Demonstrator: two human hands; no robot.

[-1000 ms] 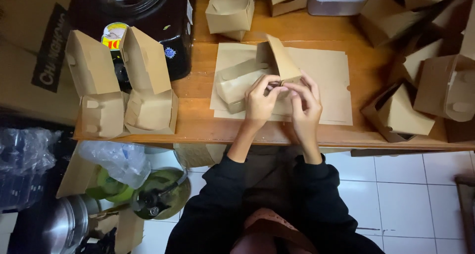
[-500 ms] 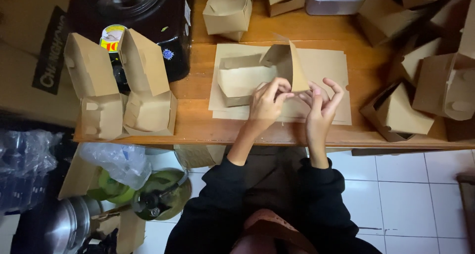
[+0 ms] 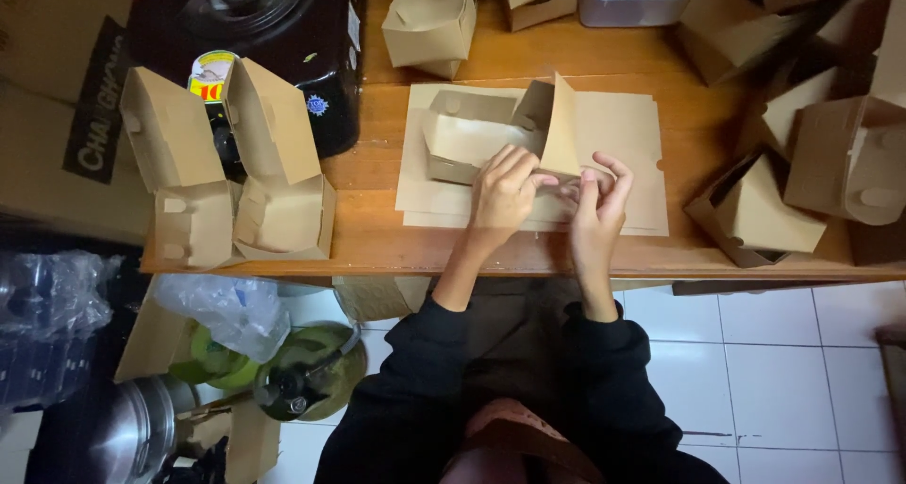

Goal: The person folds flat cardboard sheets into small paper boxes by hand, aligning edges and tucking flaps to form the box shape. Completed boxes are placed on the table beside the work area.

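with both hands pinching the near wall of the half-folded kraft box (image 3: 472,140) atop the flat blanks (image 3: 623,135) on the tabletop (image 3: 377,248), left hand (image 3: 505,193) should steady while right hand (image 3: 596,206) seats the flap squarely.

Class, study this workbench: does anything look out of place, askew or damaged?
Nothing looks damaged or spilled. The one oddity: a black gas stove shares the wooden table with cardboard boxes leaning against it.

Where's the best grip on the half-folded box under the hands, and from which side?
Probably the upright lid flap of the half-folded box, pinched thinly from the person's side. It stands free above the flat sheets, edge exposed; the left hand and right hand already work at its base.
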